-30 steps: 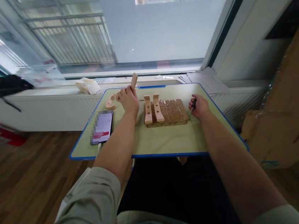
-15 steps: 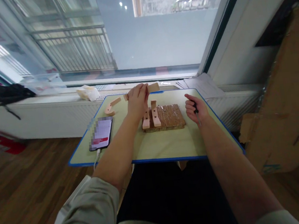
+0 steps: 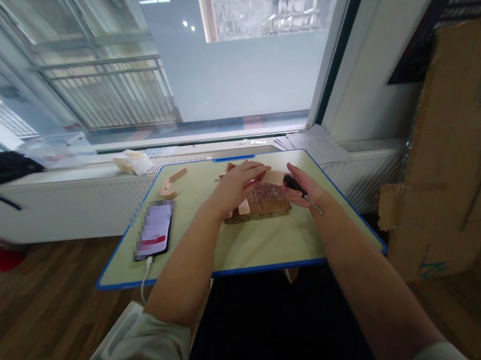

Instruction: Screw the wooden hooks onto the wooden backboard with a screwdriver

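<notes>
My left hand [image 3: 241, 184] grips a pale wooden piece [image 3: 275, 177] above a brown corrugated-looking block [image 3: 269, 204]. The piece's right end reaches my right hand [image 3: 305, 187]; I cannot tell whether those fingers touch it. My right hand also holds a screwdriver [image 3: 295, 184] by its black handle, with the metal shaft slanting back over the palm towards the wrist. Pale wooden strips [image 3: 243, 207] lie on the block's left part, mostly hidden under my left hand. A curved wooden piece [image 3: 168, 187] rests on the table at the far left.
The small table [image 3: 264, 246] has a blue edge. On its left lies a phone [image 3: 155, 229] with a white cable [image 3: 147, 270]. Behind are a window sill with crumpled paper [image 3: 132, 163] and sheets [image 3: 316, 144]. A large cardboard box [image 3: 465, 150] stands at right.
My left hand has come down and right with the wooden piece, over the block. My right hand has moved inward beside the piece, still holding the screwdriver. The view has shifted slightly.
</notes>
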Motion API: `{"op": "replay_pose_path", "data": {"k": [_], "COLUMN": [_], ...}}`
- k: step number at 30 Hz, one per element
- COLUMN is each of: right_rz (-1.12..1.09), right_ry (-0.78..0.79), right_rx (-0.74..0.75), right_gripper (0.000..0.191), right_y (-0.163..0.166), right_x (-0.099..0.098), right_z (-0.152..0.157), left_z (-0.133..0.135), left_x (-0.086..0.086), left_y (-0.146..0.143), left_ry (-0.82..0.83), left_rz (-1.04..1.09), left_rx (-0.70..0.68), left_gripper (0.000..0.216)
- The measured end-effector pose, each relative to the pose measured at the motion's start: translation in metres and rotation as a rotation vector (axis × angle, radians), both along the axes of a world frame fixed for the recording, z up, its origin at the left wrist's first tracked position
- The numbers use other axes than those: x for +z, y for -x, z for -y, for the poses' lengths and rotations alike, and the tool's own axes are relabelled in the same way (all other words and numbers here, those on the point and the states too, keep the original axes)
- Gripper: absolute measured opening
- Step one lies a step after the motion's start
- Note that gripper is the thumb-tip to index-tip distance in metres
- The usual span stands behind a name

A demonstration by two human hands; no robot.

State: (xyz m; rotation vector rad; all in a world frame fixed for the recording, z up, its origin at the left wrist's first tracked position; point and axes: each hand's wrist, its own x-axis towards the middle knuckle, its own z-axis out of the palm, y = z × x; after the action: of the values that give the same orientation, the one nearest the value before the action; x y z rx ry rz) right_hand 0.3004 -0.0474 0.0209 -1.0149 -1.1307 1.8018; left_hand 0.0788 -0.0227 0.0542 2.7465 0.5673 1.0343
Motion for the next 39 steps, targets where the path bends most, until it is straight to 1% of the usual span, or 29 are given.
{"op": "replay_pose_path", "data": {"k": [2, 4, 6, 9, 11, 13, 15, 16, 17, 18, 19, 20, 21, 22, 24, 26, 30, 33, 35, 37, 38, 39], "right_rz": [0.078, 0.126, 0.132, 0.14, 0.181, 0.199, 0.182, 0.173, 0.175, 0.187, 0.209, 0.232, 0.252, 0.271, 0.294, 0.285, 0.228, 0.338, 0.404, 0.4, 0.405, 0.44], "right_ry": [-0.023, -0.044, -0.077, -0.127, -0.195, -0.268, -0.254, -0.221, -0.189, -0.175, -0.181, -0.202, -0.221, -0.226, -0.214, -0.212, -0.236, -0.241, -0.243, -0.23, -0.227, -0.229], "right_rx": [0.108, 0.191, 0.146, 0.081, 0.053, 0.02, -0.023, -0.041, -0.059, -0.071, -0.07, -0.059, -0.041, -0.015, 0.033, 0.026, -0.04, -0.047, -0.067, -0.066, -0.052, -0.034], "right_gripper": [0.068, 0.067, 0.053, 0.036, 0.026, 0.017, 0.022, 0.026, 0.029, 0.03, 0.03, 0.03, 0.03, 0.031, 0.034, 0.033, 0.025, 0.027, 0.027, 0.022, 0.019, 0.017], "right_y": [0.006, 0.015, 0.024, 0.029, 0.029, 0.027, 0.028, 0.029, 0.029, 0.03, 0.031, 0.031, 0.031, 0.032, 0.032, 0.033, 0.034, 0.033, 0.034, 0.038, 0.041, 0.044], "right_x": [0.0, 0.001, 0.003, 0.005, 0.004, 0.003, 0.002, 0.003, 0.003, 0.005, 0.006, 0.007, 0.008, 0.008, 0.007, 0.005, 0.003, 0.003, 0.003, 0.003, 0.003, 0.003], "right_z": [0.001, 0.003, 0.003, 0.004, 0.005, 0.006, 0.008, 0.008, 0.009, 0.01, 0.01, 0.011, 0.012, 0.012, 0.013, 0.012, 0.011, 0.009, 0.006, 0.001, -0.001, -0.004], "left_z": [0.001, 0.002, 0.002, 0.002, 0.002, 0.002, -0.001, -0.003, -0.007, -0.011, -0.015, -0.019, -0.023, -0.027, -0.031, -0.031, -0.028, -0.028, -0.032, -0.038, -0.042, -0.045], "left_x": [-0.001, -0.002, -0.002, -0.001, 0.0, 0.001, 0.001, 0.001, 0.0, -0.002, -0.004, -0.006, -0.009, -0.012, -0.017, -0.02, -0.022, -0.022, -0.025, -0.029, -0.032, -0.034], "left_y": [-0.001, -0.003, -0.004, -0.003, 0.0, 0.006, 0.012, 0.015, 0.017, 0.018, 0.019, 0.018, 0.017, 0.015, 0.011, 0.007, 0.003, 0.003, 0.004, 0.007, 0.009, 0.011], "left_ry": [0.07, 0.149, 0.213, 0.291, 0.39, 0.534, 0.689, 0.749, 0.785, 0.788, 0.756, 0.703, 0.645, 0.602, 0.514, 0.414, 0.241, 0.138, 0.073, 0.041, 0.058, 0.108], "left_rz": [-0.073, -0.149, -0.183, -0.128, -0.047, 0.098, 0.272, 0.363, 0.452, 0.537, 0.612, 0.64, 0.617, 0.53, 0.405, 0.354, 0.284, 0.287, 0.338, 0.341, 0.308, 0.249], "left_rx": [-0.021, -0.009, -0.004, -0.09, -0.169, -0.236, -0.296, -0.296, -0.264, -0.189, -0.082, 0.027, 0.119, 0.187, 0.274, 0.333, 0.358, 0.376, 0.43, 0.52, 0.568, 0.603], "left_gripper": [0.031, 0.03, 0.028, 0.021, 0.019, 0.028, 0.041, 0.044, 0.045, 0.043, 0.041, 0.043, 0.047, 0.049, 0.034, 0.023, 0.023, 0.026, 0.034, 0.041, 0.043, 0.045]}}
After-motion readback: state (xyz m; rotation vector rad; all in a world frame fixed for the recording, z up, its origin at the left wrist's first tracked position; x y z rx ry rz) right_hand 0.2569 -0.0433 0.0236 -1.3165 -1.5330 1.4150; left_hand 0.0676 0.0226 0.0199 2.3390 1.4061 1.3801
